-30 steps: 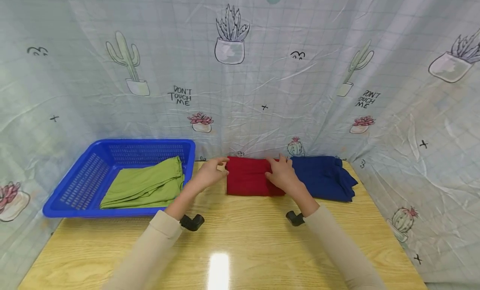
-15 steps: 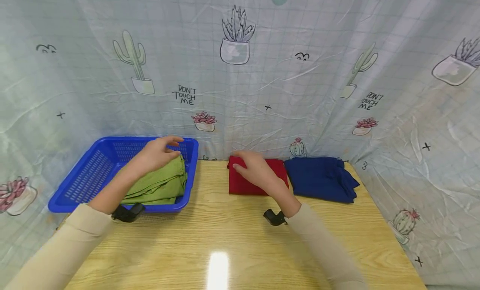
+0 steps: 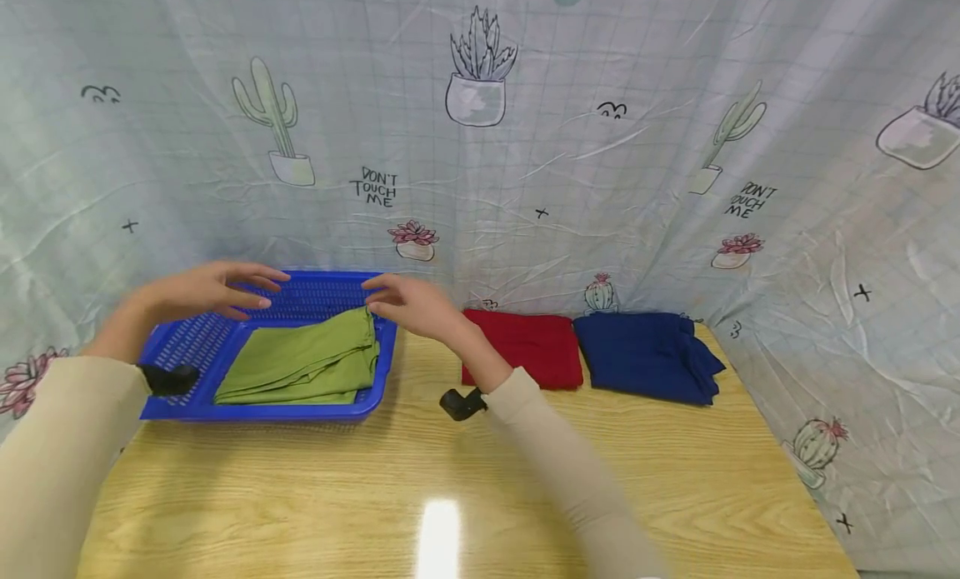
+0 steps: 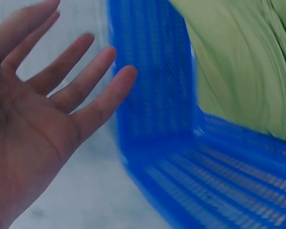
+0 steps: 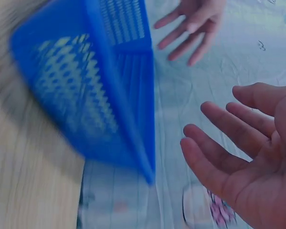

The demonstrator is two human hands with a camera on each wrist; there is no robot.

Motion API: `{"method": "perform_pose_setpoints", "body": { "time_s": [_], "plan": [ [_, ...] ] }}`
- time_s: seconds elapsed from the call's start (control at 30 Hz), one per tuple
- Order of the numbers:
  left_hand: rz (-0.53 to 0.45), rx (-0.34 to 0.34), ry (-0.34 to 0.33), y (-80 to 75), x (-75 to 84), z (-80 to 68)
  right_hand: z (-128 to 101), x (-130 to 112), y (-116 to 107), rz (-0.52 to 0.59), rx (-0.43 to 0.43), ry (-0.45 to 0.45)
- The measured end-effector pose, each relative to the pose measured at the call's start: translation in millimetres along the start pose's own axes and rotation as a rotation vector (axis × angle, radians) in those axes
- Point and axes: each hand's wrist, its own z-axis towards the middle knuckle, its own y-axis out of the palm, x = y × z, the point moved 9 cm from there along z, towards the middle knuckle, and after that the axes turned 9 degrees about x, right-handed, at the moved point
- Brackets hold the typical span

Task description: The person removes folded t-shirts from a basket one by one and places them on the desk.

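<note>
A folded green cloth (image 3: 307,358) lies inside a blue plastic basket (image 3: 262,410) at the table's back left. My left hand (image 3: 225,287) hovers open over the basket's back left corner, fingers spread, and holds nothing. My right hand (image 3: 397,297) hovers open at the basket's back right corner, just above the green cloth's edge. In the left wrist view the open left hand (image 4: 52,105) faces the basket wall (image 4: 171,124) and the green cloth (image 4: 238,71). In the right wrist view the right hand (image 5: 243,157) is spread beside the basket (image 5: 95,95).
A folded red cloth (image 3: 528,346) and a folded navy cloth (image 3: 645,354) lie side by side at the back of the wooden table (image 3: 450,479). A printed cactus curtain (image 3: 525,146) closes off the back and both sides.
Both hands have left the red cloth and moved left to the basket, the left hand first, then the right. The red cloth stays folded on the table.
</note>
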Motion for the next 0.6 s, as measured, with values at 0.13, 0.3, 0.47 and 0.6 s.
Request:
{"method": "perform_pose_setpoints", "body": {
  "time_s": [0.13,0.3,0.47,0.6],
  "plan": [
    [-0.077,-0.044,-0.084,-3.8,-40.1,-0.9,28,-11,23,0.062,-0.064,0.061],
    [-0.196,-0.041,-0.189,0.0,-84.2,-2.3,56,-5,57,0.163,-0.082,0.252],
    [-0.258,-0.022,-0.241,11.2,-110.6,-1.6,65,9,85,0.089,-0.036,0.453],
    [-0.305,-0.014,-0.282,19.7,-123.7,-0.9,58,25,97,-0.012,0.059,0.670]
  ]
}}
